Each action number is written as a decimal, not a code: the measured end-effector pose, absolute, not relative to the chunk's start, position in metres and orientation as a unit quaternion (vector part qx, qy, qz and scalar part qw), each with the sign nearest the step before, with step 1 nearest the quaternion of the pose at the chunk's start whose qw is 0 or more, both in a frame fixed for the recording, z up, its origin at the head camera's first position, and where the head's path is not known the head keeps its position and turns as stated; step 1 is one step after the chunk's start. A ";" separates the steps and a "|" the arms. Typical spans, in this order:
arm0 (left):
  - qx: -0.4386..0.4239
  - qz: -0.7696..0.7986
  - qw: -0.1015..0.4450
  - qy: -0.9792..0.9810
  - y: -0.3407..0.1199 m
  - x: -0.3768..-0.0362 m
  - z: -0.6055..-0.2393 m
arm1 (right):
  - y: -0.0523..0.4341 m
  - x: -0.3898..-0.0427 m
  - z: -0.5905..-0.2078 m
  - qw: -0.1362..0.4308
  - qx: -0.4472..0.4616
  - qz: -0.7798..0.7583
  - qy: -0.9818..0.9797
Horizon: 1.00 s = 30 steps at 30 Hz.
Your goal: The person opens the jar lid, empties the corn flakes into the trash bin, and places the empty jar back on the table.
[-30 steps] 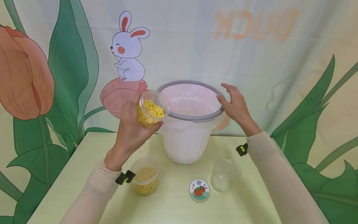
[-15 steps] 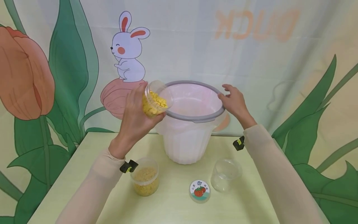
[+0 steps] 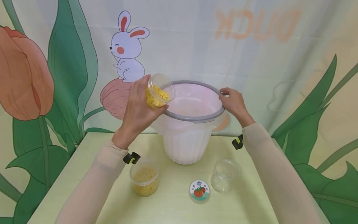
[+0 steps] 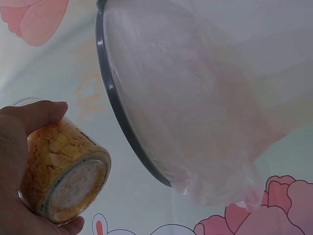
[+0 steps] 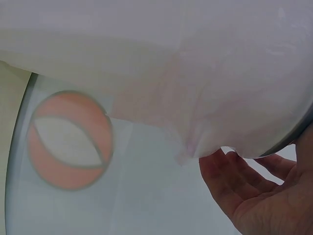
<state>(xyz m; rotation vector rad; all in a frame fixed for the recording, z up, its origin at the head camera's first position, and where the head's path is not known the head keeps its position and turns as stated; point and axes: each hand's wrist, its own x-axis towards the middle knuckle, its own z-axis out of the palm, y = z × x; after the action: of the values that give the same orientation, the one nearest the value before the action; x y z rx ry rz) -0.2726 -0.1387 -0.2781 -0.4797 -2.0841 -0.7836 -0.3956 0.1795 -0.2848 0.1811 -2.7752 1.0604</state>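
My left hand grips a clear plastic jar of yellow flakes, tipped with its mouth toward the bin, at the left side of the bin's rim. In the left wrist view, the flakes show through the jar wall, with its base facing the camera. A white trash bin with a grey rim and a thin pinkish liner bag stands upright on the table. At the rim's right side, my right hand holds the edge, its fingers curled at the outside in the right wrist view.
On the table stand a clear tub partly filled with yellowish crumbs, at left, and a clear jar at right. Between them lies a round lid with a tomato picture. A printed curtain hangs behind the table.
My left hand has moved up and to the right with the jar, closer over the bin's rim. The right hand has come in from beside the rim and taken hold of it.
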 end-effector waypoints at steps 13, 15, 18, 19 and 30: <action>-0.184 -0.298 0.401 -0.847 -0.137 -0.289 -0.270 | 0.177 -0.396 -0.288 0.078 0.039 0.373 -0.924; -0.183 -0.297 0.394 -0.850 -0.136 -0.291 -0.268 | 0.176 -0.396 -0.288 0.076 0.037 0.377 -0.922; -0.180 -0.297 0.382 -0.856 -0.135 -0.294 -0.266 | 0.176 -0.395 -0.287 0.068 0.037 0.381 -0.921; -0.179 -0.297 0.378 -0.858 -0.134 -0.295 -0.265 | 0.176 -0.395 -0.286 0.065 0.038 0.381 -0.922; -0.168 -0.265 0.361 -0.878 -0.130 -0.311 -0.258 | 0.177 -0.397 -0.285 0.057 0.035 0.373 -0.925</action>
<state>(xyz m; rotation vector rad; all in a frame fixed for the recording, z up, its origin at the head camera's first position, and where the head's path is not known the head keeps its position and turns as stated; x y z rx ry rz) -0.3107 -0.1297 -0.2576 -0.4336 -2.2623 -0.6827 -0.3971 0.1767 -0.2851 0.1051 -2.8066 1.1308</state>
